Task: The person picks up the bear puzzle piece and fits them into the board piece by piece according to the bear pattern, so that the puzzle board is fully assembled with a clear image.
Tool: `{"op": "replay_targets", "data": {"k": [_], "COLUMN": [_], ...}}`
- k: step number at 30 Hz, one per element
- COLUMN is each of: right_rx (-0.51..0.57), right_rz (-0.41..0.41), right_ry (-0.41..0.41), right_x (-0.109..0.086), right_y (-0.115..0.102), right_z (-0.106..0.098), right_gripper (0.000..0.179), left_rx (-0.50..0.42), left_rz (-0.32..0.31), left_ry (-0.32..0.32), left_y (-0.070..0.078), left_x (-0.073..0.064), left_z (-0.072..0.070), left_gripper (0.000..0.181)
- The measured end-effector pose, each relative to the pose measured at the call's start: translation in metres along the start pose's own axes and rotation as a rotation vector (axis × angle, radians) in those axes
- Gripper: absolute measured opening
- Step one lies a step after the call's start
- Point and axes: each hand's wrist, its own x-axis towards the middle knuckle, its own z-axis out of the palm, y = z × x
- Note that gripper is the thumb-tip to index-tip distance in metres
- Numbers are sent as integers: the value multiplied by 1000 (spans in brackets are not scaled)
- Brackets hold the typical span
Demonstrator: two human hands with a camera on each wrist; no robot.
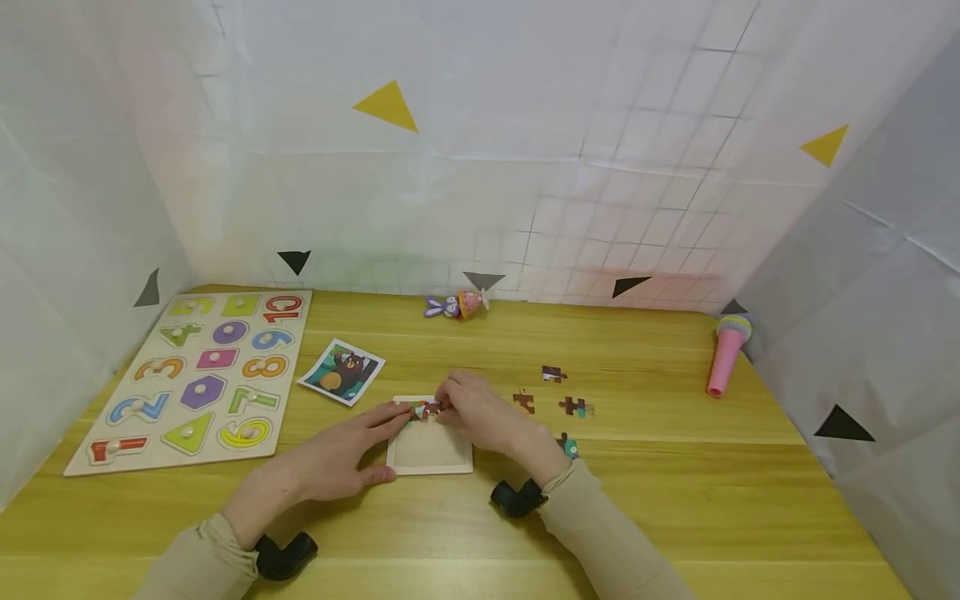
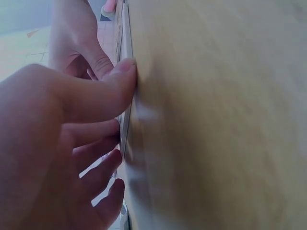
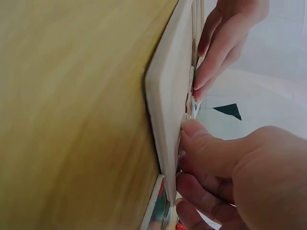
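Note:
A small pale wooden puzzle tray [image 1: 431, 457] lies on the table in front of me, with a few joined jigsaw pieces [image 1: 420, 412] along its far side. My left hand [image 1: 337, 457] is stretched out at the tray's left side, fingertips on the pieces at the far left corner and thumb by the near left corner. At the far right corner my right hand [image 1: 480, 412] has its fingers curled, pinching a jigsaw piece against the tray; most of that piece is hidden. The right wrist view shows the tray's edge [image 3: 165, 86] with the right thumb and fingertips right at it.
Several loose jigsaw pieces [image 1: 524, 402] lie right of the tray. A bear picture card [image 1: 342, 372] and a number-and-shape board [image 1: 283, 429] are to the left. Farther back lies a rabbit toy [image 1: 456, 306]; a pink toy microphone [image 1: 724, 357] is at far right, near the side wall.

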Motion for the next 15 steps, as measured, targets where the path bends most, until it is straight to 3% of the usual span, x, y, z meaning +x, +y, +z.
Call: {"op": "replay_targets", "data": {"k": [15], "right_rx": [12], "right_rz": [-10], "right_ry": [17], "right_x": [-1], "right_y": [2], "right_z": [1], "right_gripper": [22], "left_rx": [237], "left_rz": [-1], "left_ry": [99], "left_y": [10], "left_x": [16], "left_z": [5], "left_gripper": [72]}}
